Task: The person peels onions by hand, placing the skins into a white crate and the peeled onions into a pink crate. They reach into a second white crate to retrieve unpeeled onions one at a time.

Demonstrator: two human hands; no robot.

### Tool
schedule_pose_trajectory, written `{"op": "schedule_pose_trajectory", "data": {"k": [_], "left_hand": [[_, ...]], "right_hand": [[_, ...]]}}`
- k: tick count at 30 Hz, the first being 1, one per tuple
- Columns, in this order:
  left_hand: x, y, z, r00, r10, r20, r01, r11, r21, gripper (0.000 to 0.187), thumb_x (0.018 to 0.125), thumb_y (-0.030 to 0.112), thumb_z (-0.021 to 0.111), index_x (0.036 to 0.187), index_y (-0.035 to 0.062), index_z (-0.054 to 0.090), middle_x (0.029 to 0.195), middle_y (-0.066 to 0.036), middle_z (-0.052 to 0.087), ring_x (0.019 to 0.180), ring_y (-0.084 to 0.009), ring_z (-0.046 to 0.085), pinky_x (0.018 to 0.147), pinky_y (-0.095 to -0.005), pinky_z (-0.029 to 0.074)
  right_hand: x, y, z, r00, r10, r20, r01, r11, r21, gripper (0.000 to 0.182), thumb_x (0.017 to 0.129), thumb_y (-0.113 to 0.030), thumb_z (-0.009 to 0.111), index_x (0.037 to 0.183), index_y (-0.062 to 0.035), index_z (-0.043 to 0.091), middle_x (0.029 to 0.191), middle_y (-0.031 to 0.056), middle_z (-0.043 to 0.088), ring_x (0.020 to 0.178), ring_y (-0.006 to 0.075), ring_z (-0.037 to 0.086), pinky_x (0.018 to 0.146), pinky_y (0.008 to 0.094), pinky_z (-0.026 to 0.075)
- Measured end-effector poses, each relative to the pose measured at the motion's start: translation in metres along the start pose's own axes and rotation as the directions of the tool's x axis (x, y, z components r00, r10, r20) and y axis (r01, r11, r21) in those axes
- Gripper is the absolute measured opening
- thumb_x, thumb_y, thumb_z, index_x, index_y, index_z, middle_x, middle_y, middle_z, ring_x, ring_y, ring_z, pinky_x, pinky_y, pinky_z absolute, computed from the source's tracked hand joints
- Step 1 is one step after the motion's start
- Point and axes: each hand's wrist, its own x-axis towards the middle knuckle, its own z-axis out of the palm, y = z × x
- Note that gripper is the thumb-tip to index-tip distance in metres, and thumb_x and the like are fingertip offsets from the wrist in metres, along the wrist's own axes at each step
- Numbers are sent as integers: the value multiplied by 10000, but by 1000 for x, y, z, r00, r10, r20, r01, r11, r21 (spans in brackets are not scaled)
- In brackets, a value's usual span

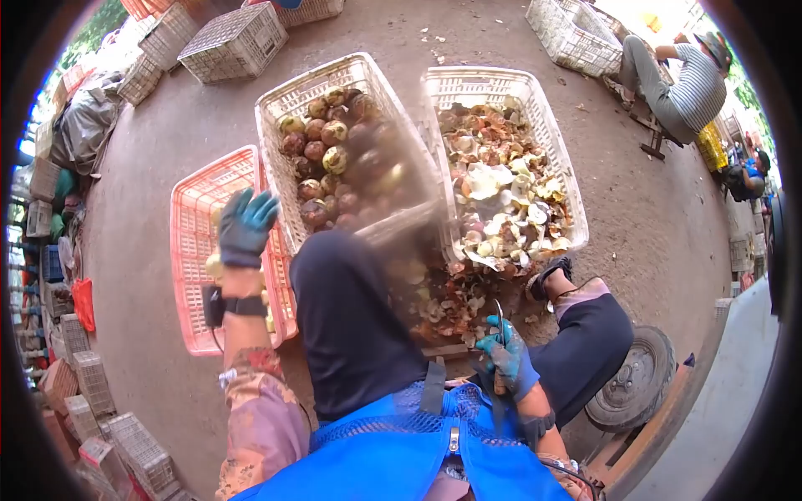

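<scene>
My left hand [246, 227], in a blue-green glove, is over the pink crate [185, 275] with its fingers stretched out and nothing visible in them. Pale round pieces [214, 265] lie in that crate, partly hidden by my hand and forearm. My right hand [508, 357], also gloved, is closed around the handle of a knife [499, 316], its thin curved blade pointing up. Beyond my knee, a white crate [271, 150] holds many round fruits [334, 159], mottled brown-purple and yellow-green. To its right, another white crate [576, 192] is full of peels [501, 200].
Loose peels [455, 296] are heaped on the ground between my legs. A tyre on a wheel [632, 380] lies at the right. Stacked crates [134, 447] line the left side. At the upper right, a person [693, 88] in a striped shirt sits by a crate [576, 37].
</scene>
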Motion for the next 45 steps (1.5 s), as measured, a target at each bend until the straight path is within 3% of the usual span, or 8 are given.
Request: {"op": "schedule_pose_trajectory", "data": {"k": [10, 15, 20, 30, 35, 37, 40, 45], "left_hand": [[156, -161, 38, 957, -285, -50, 273, 829, 489, 212, 865, 233, 687, 1024, 101, 640, 767, -56, 623, 623, -218, 631, 537, -386, 548], [212, -197, 36, 971, 234, 50, -58, 31, 998, 331, 850, 163, 665, 1145, 20, 624, 1005, -117, 677, 788, -209, 666, 699, -340, 540], [265, -166, 47, 752, 549, 365, -173, -369, 913, 502, 785, 245, 678, 1252, 91, 580, 1270, -234, 576, 1179, -392, 551, 964, -422, 463], [292, -146, 103, 991, 97, 97, 21, -804, 594, 799, 727, 243, 772, 1443, 256, 417, 1462, -176, 409, 1310, -382, 453, 1011, -484, 464], [284, -138, 105, 957, 152, 248, -40, -775, 631, 523, 746, 182, 719, 1238, 111, 558, 1261, -242, 532, 1123, -389, 581, 895, -481, 514], [289, -124, 75, 911, 314, 269, -120, -423, 898, 522, 708, 237, 786, 1168, 76, 599, 1197, -223, 599, 1086, -316, 612, 851, -450, 537], [262, -111, 37, 989, 33, 145, -93, 897, 432, 379, 846, 318, 703, 1148, 102, 623, 1155, -95, 662, 1049, -240, 636, 794, -447, 555], [124, -91, 86, 931, -199, 306, 272, 937, -218, 555, 881, 439, 637, 1313, 105, 539, 1310, -155, 569, 1189, -354, 556, 985, -563, 478]], "right_hand": [[32, 5, 9, 979, 137, -147, -158, 978, -137, 348, 928, -72, 520, 1275, -50, 545, 816, 20, 615, 616, 70, 527, 523, 230, 436], [48, 23, 1, 986, -87, -143, -5, 840, -542, 280, 923, -139, 561, 1179, -41, 615, 822, 136, 665, 719, 203, 650, 664, 349, 504], [57, 3, 4, 989, 18, -144, -110, 744, -659, 334, 900, -207, 592, 1207, -77, 609, 861, 234, 657, 817, 422, 651, 684, 460, 504], [69, 17, 2, 991, -10, -135, -83, 744, -663, 324, 907, -181, 581, 1207, -60, 604, 843, 224, 642, 764, 421, 635, 664, 445, 495], [68, 24, -8, 977, 138, -165, -210, 783, -586, 327, 916, -175, 581, 1223, -63, 593, 782, 192, 625, 695, 363, 636, 640, 428, 493], [70, 14, 0, 981, 84, -177, -171, 804, -569, 333, 920, -170, 579, 1235, -62, 583, 782, 186, 630, 691, 349, 640, 640, 420, 496], [68, -23, 14, 988, -3, -155, -93, 792, -603, 346, 927, -148, 573, 1260, -55, 563, 794, 178, 643, 693, 319, 649, 641, 397, 501], [58, -33, 25, 976, -210, -66, 120, 757, -642, 355, 932, -115, 569, 1279, -43, 555, 832, 164, 659, 721, 245, 663, 648, 360, 504]]}}
